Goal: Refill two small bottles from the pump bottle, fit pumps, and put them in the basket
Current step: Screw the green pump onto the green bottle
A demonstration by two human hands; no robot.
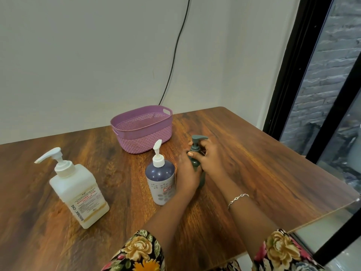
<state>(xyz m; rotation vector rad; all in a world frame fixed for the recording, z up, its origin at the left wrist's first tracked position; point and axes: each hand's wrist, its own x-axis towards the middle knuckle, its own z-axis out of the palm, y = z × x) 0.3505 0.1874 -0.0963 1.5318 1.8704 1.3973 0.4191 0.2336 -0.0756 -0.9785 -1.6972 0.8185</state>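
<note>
table (254, 157): wood-grain top, glossy, smooth; basket (144, 137): purple plastic, matt, woven-look lower wall, perforated upper; pump bottle (78, 188): translucent white plastic, paper label; purple bottle (160, 178): smooth glossy plastic; green bottle (195, 149): matt plastic; bracelet (238, 198): shiny metal; sleeve (136, 251): floral cloth; wall (97, 55): matt paint.

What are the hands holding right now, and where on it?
Both hold the dark green pump bottle: the left hand grips its body, the right hand curls round the neck below the pump head.
</note>
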